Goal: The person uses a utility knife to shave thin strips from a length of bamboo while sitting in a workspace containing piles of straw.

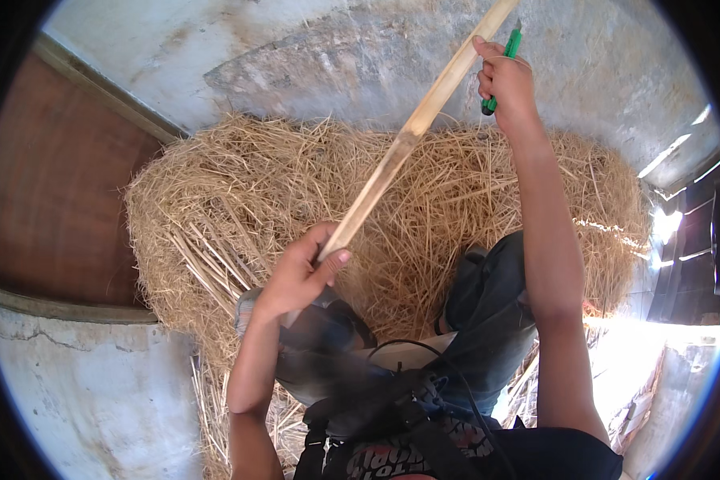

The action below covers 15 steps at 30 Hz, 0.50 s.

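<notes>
A long, pale bamboo strip [428,110] with a darker node near its middle slants from lower left up to the top edge of the view. My left hand [300,272] is closed round its lower end, thumb on top. Farther up, my right hand [506,84] is closed on a green utility knife [510,45], whose tip points up and away from me. The right thumb and fingertips also touch the strip's side. The strip's far end passes out of view.
Beneath the strip lies a large heap of straw [424,232], with several thin sticks [208,260] at its left. My bent legs [492,296] rest at its near side. A worn plaster wall [320,64] stands behind; a brown panel [64,184] is at the left. Bright light enters at the right.
</notes>
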Each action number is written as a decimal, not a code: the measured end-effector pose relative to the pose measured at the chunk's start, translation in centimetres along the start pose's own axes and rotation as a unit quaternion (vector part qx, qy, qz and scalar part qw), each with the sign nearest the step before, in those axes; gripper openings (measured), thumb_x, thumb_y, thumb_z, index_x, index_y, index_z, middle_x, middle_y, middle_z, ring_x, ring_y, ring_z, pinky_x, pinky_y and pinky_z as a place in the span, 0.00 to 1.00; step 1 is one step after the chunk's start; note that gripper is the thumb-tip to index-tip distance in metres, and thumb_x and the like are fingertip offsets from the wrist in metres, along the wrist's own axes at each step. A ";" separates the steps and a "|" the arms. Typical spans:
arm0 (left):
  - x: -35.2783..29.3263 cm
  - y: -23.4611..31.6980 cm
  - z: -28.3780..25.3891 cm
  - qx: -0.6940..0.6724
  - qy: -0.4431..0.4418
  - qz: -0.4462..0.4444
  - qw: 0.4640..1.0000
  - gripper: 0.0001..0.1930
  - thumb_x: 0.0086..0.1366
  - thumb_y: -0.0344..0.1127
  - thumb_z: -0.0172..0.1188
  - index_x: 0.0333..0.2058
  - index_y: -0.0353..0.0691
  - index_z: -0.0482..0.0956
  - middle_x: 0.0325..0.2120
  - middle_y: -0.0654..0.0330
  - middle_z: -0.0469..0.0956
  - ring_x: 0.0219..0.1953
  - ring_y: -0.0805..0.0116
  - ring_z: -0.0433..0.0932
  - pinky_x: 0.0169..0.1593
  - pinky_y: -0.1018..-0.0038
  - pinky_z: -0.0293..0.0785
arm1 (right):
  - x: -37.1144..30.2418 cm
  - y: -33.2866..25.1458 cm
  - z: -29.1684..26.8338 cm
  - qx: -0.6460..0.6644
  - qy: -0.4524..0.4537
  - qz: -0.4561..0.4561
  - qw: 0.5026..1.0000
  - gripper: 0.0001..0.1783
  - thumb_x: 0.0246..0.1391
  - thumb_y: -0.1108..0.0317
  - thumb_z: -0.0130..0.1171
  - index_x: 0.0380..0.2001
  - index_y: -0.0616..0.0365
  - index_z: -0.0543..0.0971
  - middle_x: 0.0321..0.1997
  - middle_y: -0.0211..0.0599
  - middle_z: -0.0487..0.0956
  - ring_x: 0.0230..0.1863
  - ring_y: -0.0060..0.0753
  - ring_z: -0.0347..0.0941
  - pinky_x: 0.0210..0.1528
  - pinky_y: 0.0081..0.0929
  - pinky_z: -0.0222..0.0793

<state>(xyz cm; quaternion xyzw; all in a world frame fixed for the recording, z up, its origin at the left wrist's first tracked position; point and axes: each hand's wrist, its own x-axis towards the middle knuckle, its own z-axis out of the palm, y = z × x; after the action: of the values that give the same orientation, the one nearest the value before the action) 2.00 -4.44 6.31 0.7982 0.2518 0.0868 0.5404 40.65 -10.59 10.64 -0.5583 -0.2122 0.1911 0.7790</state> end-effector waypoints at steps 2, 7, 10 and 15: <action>-0.1 -1.0 1.7 -0.122 -0.041 -0.017 0.992 0.12 0.78 0.36 0.52 0.54 0.37 0.71 0.23 0.67 0.72 0.19 0.81 0.67 0.23 0.82 0.63 | 0.6 0.7 -0.4 -0.019 -0.017 0.001 1.000 0.17 0.62 0.60 0.66 0.42 0.65 0.82 0.16 0.21 0.64 0.17 0.17 0.57 0.22 0.23 0.56; 0.5 -6.0 4.7 -0.285 -0.039 -0.030 0.957 0.14 0.82 0.43 0.43 0.48 0.38 0.70 0.16 0.70 0.61 0.15 0.80 0.57 0.20 0.80 0.56 | -1.0 2.9 2.4 -0.297 -0.084 -0.013 0.951 0.19 0.58 0.57 0.66 0.41 0.65 0.83 0.24 0.27 0.76 0.22 0.22 0.70 0.28 0.23 0.70; 0.3 -8.4 5.1 -0.303 0.023 -0.043 0.952 0.15 0.82 0.45 0.41 0.46 0.40 0.70 0.16 0.68 0.59 0.14 0.78 0.57 0.19 0.79 0.56 | -4.1 5.0 5.7 -0.469 -0.272 0.040 0.839 0.13 0.52 0.63 0.64 0.31 0.65 0.83 0.25 0.34 0.79 0.25 0.31 0.77 0.29 0.31 0.75; 0.5 -8.2 5.6 -0.333 0.100 -0.032 0.937 0.16 0.82 0.47 0.40 0.44 0.41 0.69 0.16 0.68 0.59 0.13 0.77 0.57 0.19 0.79 0.53 | -11.4 9.4 9.2 -0.551 -0.427 -0.080 0.712 0.09 0.43 0.67 0.61 0.23 0.63 0.82 0.24 0.54 0.80 0.29 0.58 0.79 0.36 0.47 0.78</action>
<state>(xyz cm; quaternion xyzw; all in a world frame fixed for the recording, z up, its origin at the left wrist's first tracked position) 2.22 -6.41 -3.43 0.5515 0.2864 0.2280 0.7495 25.55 -6.54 3.04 -0.7285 -0.6337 0.1956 0.1715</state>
